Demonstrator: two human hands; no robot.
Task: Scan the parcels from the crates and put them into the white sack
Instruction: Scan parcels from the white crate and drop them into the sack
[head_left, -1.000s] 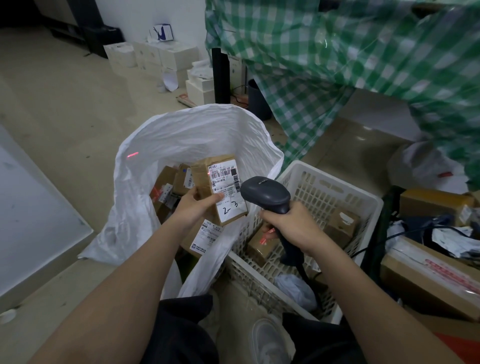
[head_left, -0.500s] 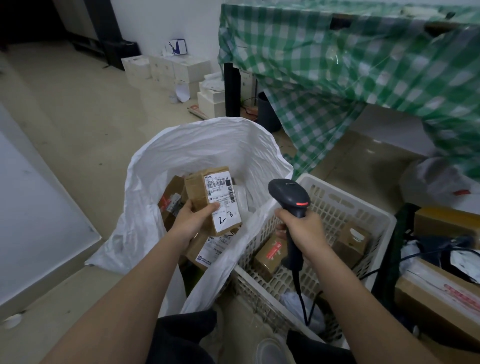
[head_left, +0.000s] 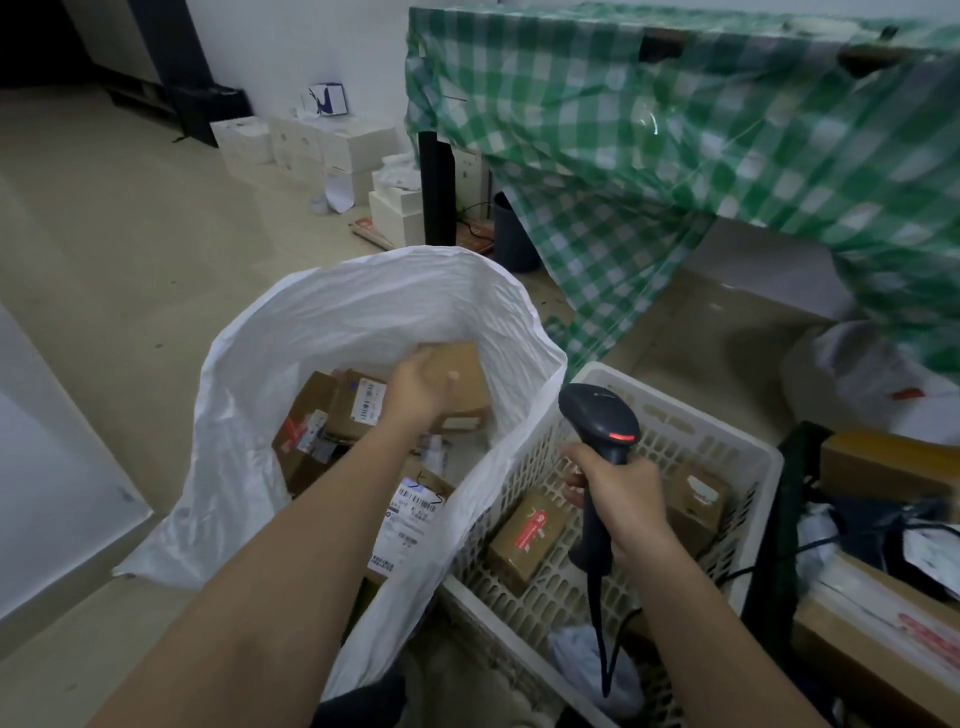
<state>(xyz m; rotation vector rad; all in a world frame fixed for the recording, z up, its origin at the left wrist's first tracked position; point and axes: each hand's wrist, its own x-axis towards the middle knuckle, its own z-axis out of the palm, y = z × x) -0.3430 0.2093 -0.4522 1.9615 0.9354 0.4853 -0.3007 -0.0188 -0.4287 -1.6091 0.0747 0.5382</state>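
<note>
1. The left hand (head_left: 415, 387) reaches inside the mouth of the white sack (head_left: 249, 415), laid over a brown cardboard parcel (head_left: 460, 384). Motion blur smears both, and the hand covers the parcel's near side, so I cannot tell whether the fingers clamp it or merely rest on it.
2. The right hand (head_left: 618, 493) is wrapped tight round the handle of a dark barcode scanner (head_left: 597, 423), which stands upright over the white crate (head_left: 691, 415); a red light glows on its head. Its cable drops down and is lost among the clutter at the crate's near end.
3. The sack is thin, crinkled woven plastic with a floppy, wide-open rim; its right wall leans against the crate's edge. Inside lie several taped cardboard boxes with white labels, print too small to read.
4. The crate is rigid perforated plastic. It holds a taped box with a red label (head_left: 527, 535) and another box (head_left: 696, 501) partly hidden behind the right wrist.
5. A green checked cloth (head_left: 675, 130) hangs beyond. Bare floor (head_left: 104, 234) lies open to the left of the sack.
</note>
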